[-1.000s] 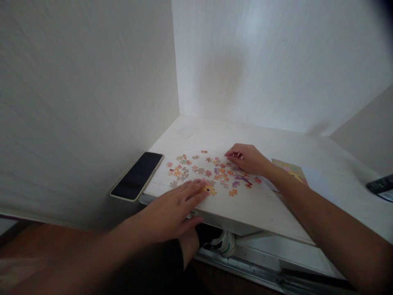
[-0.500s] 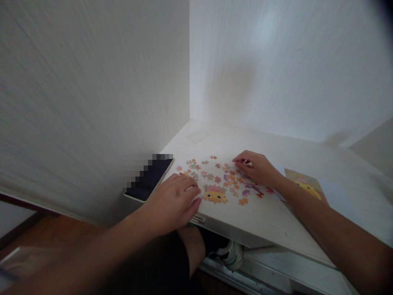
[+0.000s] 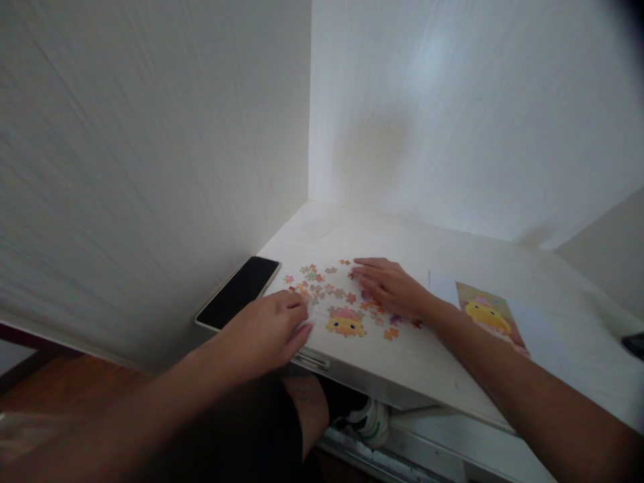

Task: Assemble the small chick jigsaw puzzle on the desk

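Dark wood flooring [image 3: 60,382] shows at the far left, below a white wall panel. Next to the right, a black-screened smartphone with a pale rim [image 3: 239,292] lies flat at the left edge of the white wood-grain desk surface [image 3: 453,362], its near corner just beside the left hand [image 3: 266,332]. That hand rests palm down at the desk's front edge, fingers gently curled with the tips pressed to the surface; whether a piece is pinched under them cannot be told. Just beyond its fingertips lies the scatter of small orange, pink and purple jigsaw pieces [image 3: 322,285], and among them, nearer the desk edge, an assembled cluster showing a yellow face with a pink top [image 3: 345,323]. The right hand [image 3: 387,288] lies flat over the right part of the scatter, fingers extended and pointing left, covering several pieces without gripping any. Further right, well apart from the pieces, a printed reference picture of a yellow character on white paper [image 3: 486,314] lies on the desk. Below the desk edge, a white sneaker with a green accent [image 3: 372,419] is visible.
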Demonstrator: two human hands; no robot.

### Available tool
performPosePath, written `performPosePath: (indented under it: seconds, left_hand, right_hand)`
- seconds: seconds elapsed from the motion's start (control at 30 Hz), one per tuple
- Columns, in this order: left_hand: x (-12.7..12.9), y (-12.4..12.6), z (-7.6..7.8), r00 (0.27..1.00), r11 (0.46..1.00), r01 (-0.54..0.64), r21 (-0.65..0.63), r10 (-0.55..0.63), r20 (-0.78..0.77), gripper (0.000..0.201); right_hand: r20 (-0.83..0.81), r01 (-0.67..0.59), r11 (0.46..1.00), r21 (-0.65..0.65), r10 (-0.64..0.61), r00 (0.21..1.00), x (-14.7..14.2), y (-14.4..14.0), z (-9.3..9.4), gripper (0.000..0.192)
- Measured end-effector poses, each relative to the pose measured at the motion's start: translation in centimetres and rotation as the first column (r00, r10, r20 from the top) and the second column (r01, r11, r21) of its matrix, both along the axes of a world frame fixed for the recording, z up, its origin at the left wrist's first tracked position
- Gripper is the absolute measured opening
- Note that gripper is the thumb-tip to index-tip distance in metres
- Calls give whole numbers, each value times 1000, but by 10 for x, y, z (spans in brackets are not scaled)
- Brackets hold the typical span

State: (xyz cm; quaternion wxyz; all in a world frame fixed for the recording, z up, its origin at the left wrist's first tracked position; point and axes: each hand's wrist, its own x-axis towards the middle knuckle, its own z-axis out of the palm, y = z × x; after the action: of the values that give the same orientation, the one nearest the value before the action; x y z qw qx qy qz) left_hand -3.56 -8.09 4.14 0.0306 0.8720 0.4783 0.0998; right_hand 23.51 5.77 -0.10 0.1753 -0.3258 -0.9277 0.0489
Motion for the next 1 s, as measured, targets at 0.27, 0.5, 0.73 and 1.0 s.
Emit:
performPosePath:
  seconds: [0.27, 0.5, 0.73, 1.0]
  left_hand:
    - [2, 0, -8, 999, 997, 48, 56, -49, 14, 23]
    - [6, -5, -4, 996, 992, 72, 105, -78, 53, 21]
    - [5, -4, -4, 989, 981, 90, 173, -108, 97, 19]
    - [4, -3, -5, 990, 989, 103, 104, -112, 85, 21]
  right_hand:
    - [135, 39, 999, 33, -43, 990, -14, -8, 1, 45]
    - [30, 150, 986, 70, -153, 988, -5, 2, 6, 27]
    - [-92, 235, 971, -39, -238, 967, -6, 8, 1, 24]
    - [-183, 201, 971, -126, -222, 958, -2, 11, -1, 22]
